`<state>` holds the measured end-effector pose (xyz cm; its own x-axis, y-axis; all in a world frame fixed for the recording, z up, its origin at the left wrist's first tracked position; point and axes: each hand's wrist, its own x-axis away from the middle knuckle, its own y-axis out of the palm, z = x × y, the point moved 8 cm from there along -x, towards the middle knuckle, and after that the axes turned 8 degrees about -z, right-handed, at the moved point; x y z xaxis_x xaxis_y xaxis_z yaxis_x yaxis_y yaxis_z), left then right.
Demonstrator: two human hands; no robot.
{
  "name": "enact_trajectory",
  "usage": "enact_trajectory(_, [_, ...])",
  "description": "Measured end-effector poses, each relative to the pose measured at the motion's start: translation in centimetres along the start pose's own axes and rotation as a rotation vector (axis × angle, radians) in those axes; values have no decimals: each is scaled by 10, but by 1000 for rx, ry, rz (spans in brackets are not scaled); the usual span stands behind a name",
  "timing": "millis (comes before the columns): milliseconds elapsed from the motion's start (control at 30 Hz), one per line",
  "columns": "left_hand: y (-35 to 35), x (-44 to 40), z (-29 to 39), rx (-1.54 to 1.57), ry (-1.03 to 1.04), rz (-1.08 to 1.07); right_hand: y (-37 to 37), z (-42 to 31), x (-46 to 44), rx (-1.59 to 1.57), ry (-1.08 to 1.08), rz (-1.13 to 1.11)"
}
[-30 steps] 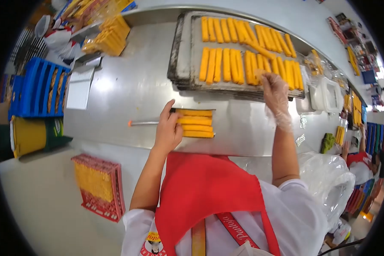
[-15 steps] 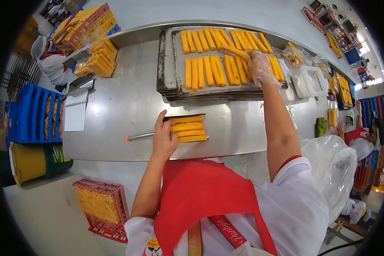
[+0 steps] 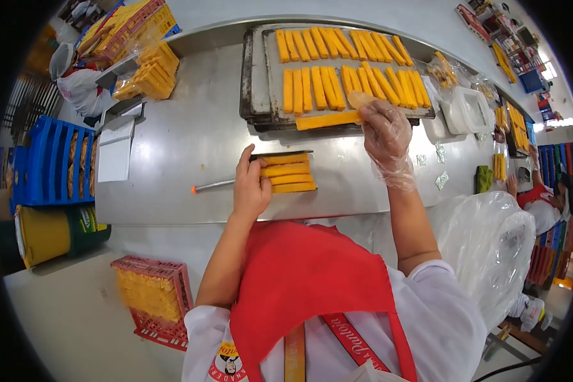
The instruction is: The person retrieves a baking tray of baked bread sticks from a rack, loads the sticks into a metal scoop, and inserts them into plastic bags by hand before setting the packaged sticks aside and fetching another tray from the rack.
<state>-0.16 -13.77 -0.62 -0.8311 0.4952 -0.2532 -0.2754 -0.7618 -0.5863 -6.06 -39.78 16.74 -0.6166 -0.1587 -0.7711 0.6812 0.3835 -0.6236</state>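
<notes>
My right hand (image 3: 388, 130), in a clear plastic glove, pinches one end of a yellow bread stick (image 3: 328, 120). The stick is level above the front edge of a dark baking tray (image 3: 256, 95), where more yellow sticks (image 3: 325, 89) lie in two rows. Bare, my left hand (image 3: 251, 184) is closed around the left end of a small dark-edged holder (image 3: 280, 153) on the table. Several yellow sticks (image 3: 291, 170) lie side by side in that holder. A metal rod with an orange tip (image 3: 213, 186) sticks out to its left.
On the steel table (image 3: 191, 127) are a notepad (image 3: 114, 153), bagged sticks (image 3: 149, 73) and a white plastic tub (image 3: 468, 111). Small packets (image 3: 441, 180) lie right of my right arm. Clear plastic bags (image 3: 487, 254) hang at the right edge. Blue crates (image 3: 51, 165) stand left. Other people work nearby.
My right hand has drawn back from the tray toward me, bringing one bread stick out over its front edge. My left hand stays at the holder. The view has shifted slightly.
</notes>
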Motion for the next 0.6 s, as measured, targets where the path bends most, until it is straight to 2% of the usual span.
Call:
enact_trajectory(67, [2,1,-1,-24,-2,-7,8,-6,13,-87,48,-26])
enact_trajectory(133, [0,1,-2,-55,8,-4,49,7,48,-390,251,-256])
enact_trajectory(167, [1,1,-3,-25,3,-1,73,19,82,-436,317,-303])
enact_trajectory(200, [1,1,-3,8,-2,2,81,14,87,-443,313,-306])
enact_trajectory(300, [0,0,1,-42,29,9,119,13,109,-409,534,-592])
enact_trajectory(333, [-1,-1,3,-55,43,7,121,6,103,-411,533,-589])
enact_trajectory(400, [-1,-1,4,-41,25,7,135,-4,104,-496,630,-750])
enact_trajectory(467, [-2,0,4,-23,4,9,133,-3,112,-599,699,-722])
enact_trajectory(533, [-1,0,0,38,-31,-8,123,10,129,-557,971,-663])
enact_trajectory(567, [-1,0,0,39,-32,-1,121,6,131,-555,964,-666])
enact_trajectory(600, [-1,1,2,12,-14,14,127,3,149,-723,1166,-692])
